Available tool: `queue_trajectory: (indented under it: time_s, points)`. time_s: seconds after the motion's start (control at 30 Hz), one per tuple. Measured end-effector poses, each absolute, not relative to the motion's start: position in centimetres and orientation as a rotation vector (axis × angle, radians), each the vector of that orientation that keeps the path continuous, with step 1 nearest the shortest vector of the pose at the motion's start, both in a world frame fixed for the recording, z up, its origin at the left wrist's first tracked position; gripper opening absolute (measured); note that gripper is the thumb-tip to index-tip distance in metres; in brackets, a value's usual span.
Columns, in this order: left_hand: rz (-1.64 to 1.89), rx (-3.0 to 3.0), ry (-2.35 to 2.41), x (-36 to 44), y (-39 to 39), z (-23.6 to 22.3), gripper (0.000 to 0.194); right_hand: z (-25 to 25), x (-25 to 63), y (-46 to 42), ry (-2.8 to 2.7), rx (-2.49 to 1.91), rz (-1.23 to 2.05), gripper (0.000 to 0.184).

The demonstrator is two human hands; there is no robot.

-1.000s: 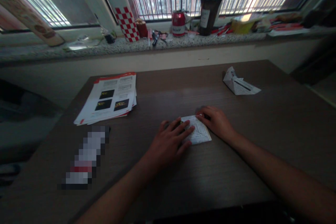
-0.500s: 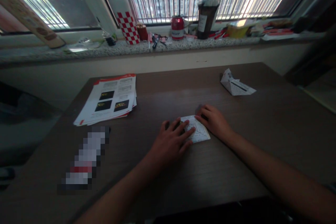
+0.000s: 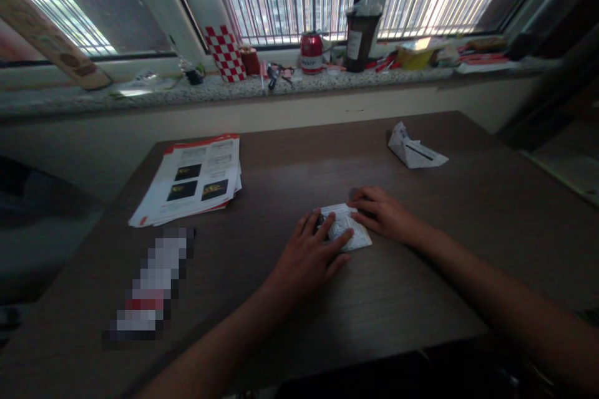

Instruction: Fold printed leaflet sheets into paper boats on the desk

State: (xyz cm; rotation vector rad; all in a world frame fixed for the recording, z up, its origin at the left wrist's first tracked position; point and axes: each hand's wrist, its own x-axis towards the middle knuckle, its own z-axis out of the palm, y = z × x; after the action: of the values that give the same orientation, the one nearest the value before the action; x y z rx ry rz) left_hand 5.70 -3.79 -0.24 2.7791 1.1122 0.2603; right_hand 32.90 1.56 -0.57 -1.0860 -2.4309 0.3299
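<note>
A small folded printed paper (image 3: 354, 234) lies flat on the dark wooden table (image 3: 421, 262), near its middle. My left hand (image 3: 311, 255) rests on the paper's left part, fingers stretched flat and pressing down. My right hand (image 3: 381, 213) lies on the paper's upper right edge, fingers extended along it. Neither hand is wrapped around anything.
A stack of printed leaflets (image 3: 191, 177) lies at the table's left. A blurred-out object (image 3: 152, 283) sits nearer me on the left. Another folded paper shape (image 3: 414, 149) stands at the far right. The windowsill holds a red can (image 3: 311, 52), a checkered bottle (image 3: 219, 22) and clutter.
My left hand has slid slightly farther over the paper. My right hand stays on the upper right edge. The view has shifted a little.
</note>
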Motion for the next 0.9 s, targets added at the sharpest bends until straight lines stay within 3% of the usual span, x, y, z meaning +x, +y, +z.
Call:
queue_trajectory:
  time_s: [0.23, 0.9]
  points:
    - [0.241, 2.771, 1.088, 5.6, -3.6, 0.2, 0.054, -0.4, 34.9, 0.9, -2.641, -1.031, 0.288, 0.070]
    - [0.346, 2.706, 1.139, 4.8, -2.8, 0.7, 0.054, -0.8, 34.5, -0.6, -2.586, -1.024, 0.360, 0.061]
